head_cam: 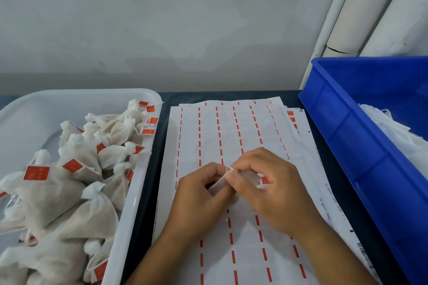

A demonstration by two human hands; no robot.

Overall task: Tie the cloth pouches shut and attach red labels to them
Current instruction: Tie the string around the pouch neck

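Note:
My left hand (pixel 196 194) and my right hand (pixel 266 183) meet over the label sheets (pixel 222 136) at the middle of the table. Between their fingertips they pinch a thin white string (pixel 228 170) and a bit of white cloth. A red label (pixel 264 180) shows under my right hand's fingers. The pouch itself is mostly hidden by both hands. Several tied cloth pouches (pixel 69 183) with red labels lie in the white tray (pixel 139 192) on the left.
A blue bin (pixel 347 136) stands at the right with white cloth pouches (pixel 398 136) inside. The label sheets are a stack of mostly peeled backing paper with red dashes. A grey wall runs behind, with white pipes (pixel 361 14) at the back right.

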